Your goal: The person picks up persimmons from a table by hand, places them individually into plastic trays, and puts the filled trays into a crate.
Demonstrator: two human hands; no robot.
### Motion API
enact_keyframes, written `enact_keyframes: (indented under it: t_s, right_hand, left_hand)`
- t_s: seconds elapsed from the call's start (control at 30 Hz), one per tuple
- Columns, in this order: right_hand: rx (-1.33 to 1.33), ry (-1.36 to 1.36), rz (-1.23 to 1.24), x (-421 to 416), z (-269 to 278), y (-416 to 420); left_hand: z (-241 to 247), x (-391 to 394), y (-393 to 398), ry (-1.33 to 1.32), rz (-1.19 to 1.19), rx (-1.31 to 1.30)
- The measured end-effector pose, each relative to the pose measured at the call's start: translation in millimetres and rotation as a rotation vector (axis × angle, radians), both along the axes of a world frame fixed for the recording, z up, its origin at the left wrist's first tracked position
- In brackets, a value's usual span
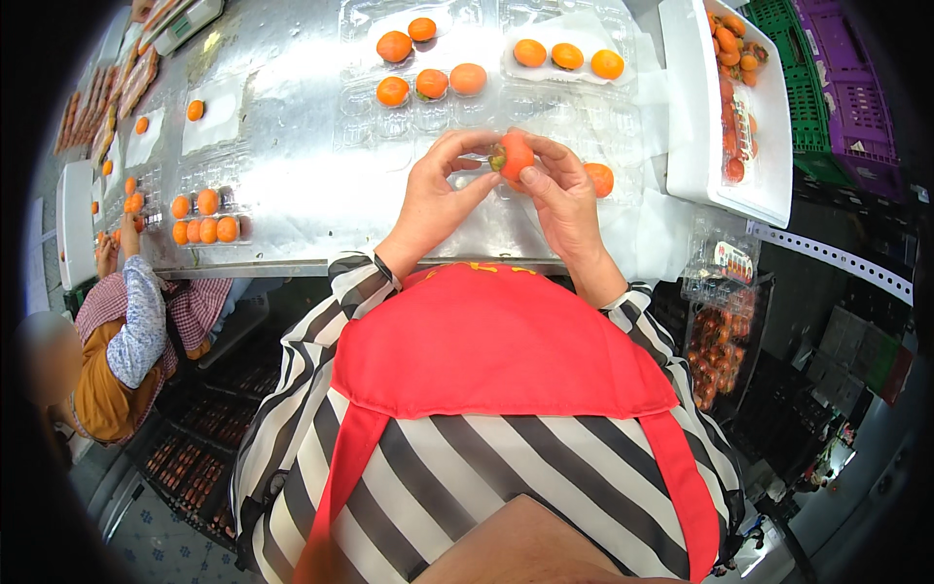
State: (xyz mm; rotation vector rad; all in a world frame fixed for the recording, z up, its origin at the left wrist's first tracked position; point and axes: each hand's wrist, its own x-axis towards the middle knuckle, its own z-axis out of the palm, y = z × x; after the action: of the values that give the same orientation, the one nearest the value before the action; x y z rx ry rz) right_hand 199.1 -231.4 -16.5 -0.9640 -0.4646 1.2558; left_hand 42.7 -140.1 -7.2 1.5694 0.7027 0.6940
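A round orange persimmon [519, 155] is held up over the metal table, its green calyx turned to the left. Around its right side curl the fingers and thumb of my right hand [568, 198]. My left hand [441, 197] pinches at the calyx side with thumb and fingertips. Just below, one persimmon is mostly hidden by my hands, and another persimmon [600, 179] sits to the right in clear plastic packaging. Beyond my hands, a clear plastic tray [354, 120] carries several persimmons. At its right, three persimmons [567, 56] rest in a row on white paper.
A white foam box [689, 139] with persimmons stands at the right edge, beside green and purple crates [850, 95]. Packed clear containers [719, 328] are stacked lower right. On the left, a co-worker [135, 336] handles fruit near another filled tray [244, 230].
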Motion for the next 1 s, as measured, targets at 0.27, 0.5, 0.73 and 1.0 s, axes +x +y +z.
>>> enact_keyframes:
  t_s: [0.27,0.5,0.73,1.0]
  right_hand:
    - [0.053,-0.259,-0.046,-5.9,6.1,5.4]
    - [0.122,-1.023,-0.095,-8.9,5.0,8.7]
    - [0.118,-0.948,-0.117,-2.6,4.5,10.1]
    - [-0.011,-0.832,-0.122,18.3,-0.2,2.1]
  left_hand:
    - [2.5,0.1,1.7,-0.081,0.016,-0.213]
    - [2.1,-4.0,7.5,-0.018,-0.041,-0.377]
    - [-5.5,-4.0,11.0,-0.155,-0.03,-0.582]
    - [-5.7,-4.7,14.1,-0.18,-0.005,-0.608]
